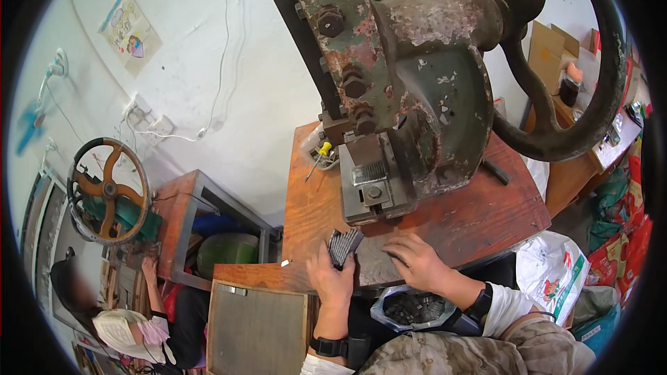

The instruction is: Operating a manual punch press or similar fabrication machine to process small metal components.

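My left hand (pixel 330 278) is closed around a bundle of thin grey metal strips (pixel 344 246), held upright at the front edge of the wooden table (pixel 451 236). To its right, my right hand (pixel 417 262) hovers low by the tabletop with fingers bent together. A small dark bit shows under those fingers, too small to name. Just beyond both hands stands a worn green hand press (pixel 445 97), its metal die block (pixel 375 184) facing me. Below my right wrist, a plastic-lined container (pixel 381 314) holds many small dark metal pieces (pixel 415 307).
A large handwheel (pixel 611 62) juts out at the upper right. Beside the die sits a tub (pixel 316 146) with a yellow-handled screwdriver (pixel 322 151). Another person (pixel 132 330) works at a second press (pixel 108 191) on the left. Bags (pixel 552 271) crowd the right side.
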{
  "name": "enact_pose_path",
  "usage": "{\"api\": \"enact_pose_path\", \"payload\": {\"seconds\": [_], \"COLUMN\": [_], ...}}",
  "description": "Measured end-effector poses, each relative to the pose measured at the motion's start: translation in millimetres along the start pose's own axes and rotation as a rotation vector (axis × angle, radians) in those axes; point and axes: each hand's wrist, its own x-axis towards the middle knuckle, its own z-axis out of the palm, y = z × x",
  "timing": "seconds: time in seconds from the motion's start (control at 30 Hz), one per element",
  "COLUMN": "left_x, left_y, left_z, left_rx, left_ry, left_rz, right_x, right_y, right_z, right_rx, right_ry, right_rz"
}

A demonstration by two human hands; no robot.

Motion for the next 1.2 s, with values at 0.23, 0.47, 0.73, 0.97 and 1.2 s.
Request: {"api": "enact_pose_path", "payload": {"seconds": [0.23,0.47,0.73,0.97,1.2], "left_x": [-2.3,26.8,97.2,42.1,19.1], "left_y": [0.4,-14.8,71.7,24.1,-9.7], "left_z": [2.1,-36.9,-41.1,-41.9,-31.1], "left_rx": [0.09,-0.704,-0.551,-0.382,-0.418], "left_ry": [-0.007,-0.12,-0.133,-0.105,-0.398], "left_rz": [0.142,-0.519,-0.3,-0.297,0.232], "right_x": [-0.1,-3.6,-5.5,-5.6,-0.7], "right_y": [-1.8,-0.4,1.8,4.9,3.3], "right_z": [2.0,0.5,2.5,1.2,-8.2], "right_rx": [-0.034,-0.031,-0.031,0.007,0.112], "right_ry": [0.031,0.0,-0.018,-0.033,-0.095], "right_rz": [-0.049,-0.048,-0.062,-0.068,0.041]}}
